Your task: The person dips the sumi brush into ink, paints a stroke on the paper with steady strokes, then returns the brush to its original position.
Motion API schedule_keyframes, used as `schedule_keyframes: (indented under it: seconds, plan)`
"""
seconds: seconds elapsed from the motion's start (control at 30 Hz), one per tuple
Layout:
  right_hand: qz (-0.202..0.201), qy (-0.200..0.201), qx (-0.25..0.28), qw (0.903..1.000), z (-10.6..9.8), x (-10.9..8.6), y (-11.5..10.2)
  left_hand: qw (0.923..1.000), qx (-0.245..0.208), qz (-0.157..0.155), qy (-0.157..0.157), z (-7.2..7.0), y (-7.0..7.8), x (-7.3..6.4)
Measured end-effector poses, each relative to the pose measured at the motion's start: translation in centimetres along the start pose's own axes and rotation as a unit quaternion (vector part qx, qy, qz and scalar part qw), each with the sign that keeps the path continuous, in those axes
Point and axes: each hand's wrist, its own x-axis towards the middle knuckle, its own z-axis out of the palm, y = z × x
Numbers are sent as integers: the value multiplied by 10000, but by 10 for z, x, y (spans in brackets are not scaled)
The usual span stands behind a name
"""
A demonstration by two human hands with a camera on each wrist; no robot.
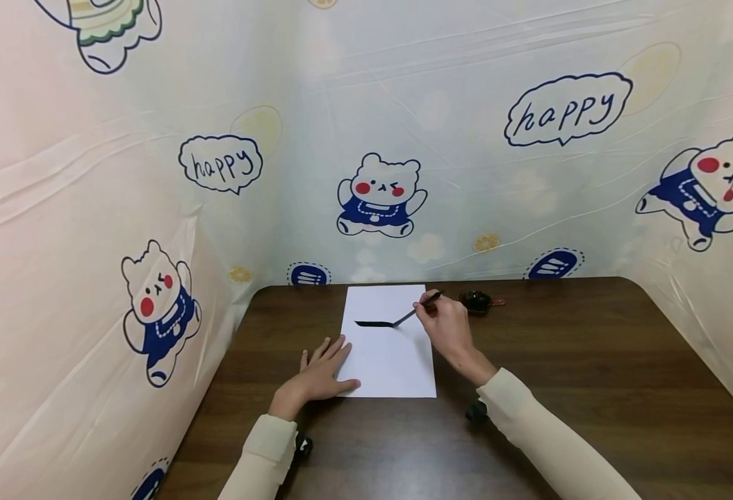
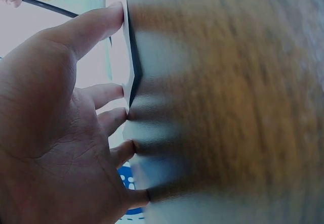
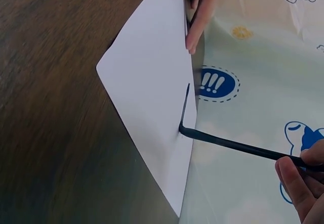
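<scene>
A sheet of white paper (image 1: pixel 388 361) lies on the brown table, with a thick black stroke (image 1: pixel 374 323) across its upper half. My right hand (image 1: pixel 450 326) pinches a slim dark brush (image 3: pixel 228 143) between thumb and fingers. The brush's bent tip touches the paper at the right end of the stroke. With fingers spread, my left hand (image 1: pixel 322 371) rests on the paper's left edge, its thumb near the lower left corner. In the left wrist view its palm (image 2: pixel 55 143) shows, and the fingertips touch the sheet and the table.
A small dark, glossy round container (image 1: pixel 475 301) stands right of the paper near the table's back edge, a reddish-brown piece sticking out. The wooden table (image 1: pixel 591 389) is bordered by a curtain (image 1: pixel 466 201) printed with bears at the back and sides.
</scene>
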Motion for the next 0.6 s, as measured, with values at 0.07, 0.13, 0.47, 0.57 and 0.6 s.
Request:
schedule_keyframes:
  seconds: [0.07, 0.13, 0.47, 0.57, 0.6]
  plan:
    - [-30, 19, -33, 10000, -2, 0, 1, 9999, -90, 101, 48, 2, -4, 0]
    - [-47, 44, -48, 10000, -3, -1, 2, 9998, -132, 142, 77, 3, -5, 0]
    - [-82, 85, -160, 9998, -13, -1, 7, 9989, -390, 215, 150, 10, -14, 6]
    - [-147, 99, -191, 9997, -16, -2, 8, 9988, -358, 248, 215, 16, -20, 10]
    - [-164, 86, -191, 9996, -17, -2, 9, 9987, -356, 263, 246, 18, -23, 12]
